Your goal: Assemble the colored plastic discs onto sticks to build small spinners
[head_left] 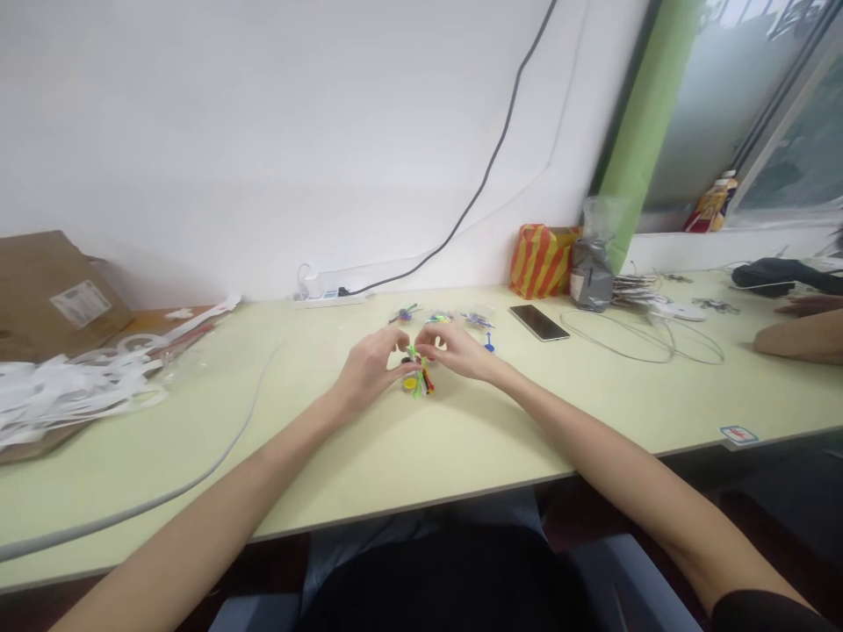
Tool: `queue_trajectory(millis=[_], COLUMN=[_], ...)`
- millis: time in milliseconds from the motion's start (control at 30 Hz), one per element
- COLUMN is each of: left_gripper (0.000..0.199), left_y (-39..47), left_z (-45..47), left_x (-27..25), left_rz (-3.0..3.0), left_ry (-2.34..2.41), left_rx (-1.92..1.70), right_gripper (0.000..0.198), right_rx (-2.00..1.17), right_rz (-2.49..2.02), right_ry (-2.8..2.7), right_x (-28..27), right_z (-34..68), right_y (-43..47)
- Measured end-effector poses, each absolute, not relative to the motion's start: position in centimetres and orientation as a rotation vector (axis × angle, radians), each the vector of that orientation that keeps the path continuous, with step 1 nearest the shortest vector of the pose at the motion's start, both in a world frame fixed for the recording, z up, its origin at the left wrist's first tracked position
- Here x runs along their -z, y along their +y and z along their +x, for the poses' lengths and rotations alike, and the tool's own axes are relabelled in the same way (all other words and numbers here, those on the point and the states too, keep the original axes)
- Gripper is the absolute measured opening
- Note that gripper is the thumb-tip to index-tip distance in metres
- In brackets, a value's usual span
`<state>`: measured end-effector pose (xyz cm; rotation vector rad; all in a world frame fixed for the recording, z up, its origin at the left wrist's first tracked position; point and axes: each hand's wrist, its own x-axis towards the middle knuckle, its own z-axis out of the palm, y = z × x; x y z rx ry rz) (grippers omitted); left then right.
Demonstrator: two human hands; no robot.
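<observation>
My left hand [372, 364] and my right hand [457, 349] are close together over the middle of the table, fingers curled in a pinch. Between their fingertips is a small bright green plastic piece [412, 353], partly hidden by the fingers. What exactly the left fingertips grip is too small to make out. Just below lie more small plastic pieces: a yellow round one [409, 384] and a red and black one [428, 381]. Behind the hands sit small clear bags of coloured parts [475, 320]. A blue piece [489, 342] lies near my right wrist.
A phone [538, 322] and a loose thin cable [632, 355] lie to the right, near a striped bag [543, 261]. A power strip [329, 299] stands along the wall. White strips [79, 386] and a cardboard box [59, 290] occupy the left. Another person's arm [800, 338] rests at far right.
</observation>
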<state>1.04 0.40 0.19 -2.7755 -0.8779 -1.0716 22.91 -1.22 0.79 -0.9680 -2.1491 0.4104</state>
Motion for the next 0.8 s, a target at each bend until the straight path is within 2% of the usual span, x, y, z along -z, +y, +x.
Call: queue_trajectory(millis=[100,167,333,800], left_gripper=[0.024,0.022,0.03,0.036], left_y=[0.2,0.2,0.2,0.2], left_z=[1.3,1.4,1.3,1.3], left_x=[-0.2,-0.2,-0.3,-0.1], left_rz=[-2.727,-2.707,-2.728,-2.814], left_ry=[-0.877,-0.885,-0.91,-0.914], left_rx=[1.046,1.033,0.993,0.923], right_gripper=[0.01,0.011,0.011,0.02], right_rx=[-0.102,-0.034,-0.151,-0.099], right_rz=[-1.099,-1.14,-1.191,-1.302], right_ry=[-2.284,-2.387,-2.561,-2.589], right_x=[-1.5,-1.8,-2.1,-1.1], right_z=[24.0,24.7,25.5,24.9], right_y=[-1.1,-1.1,-1.3,-1.0])
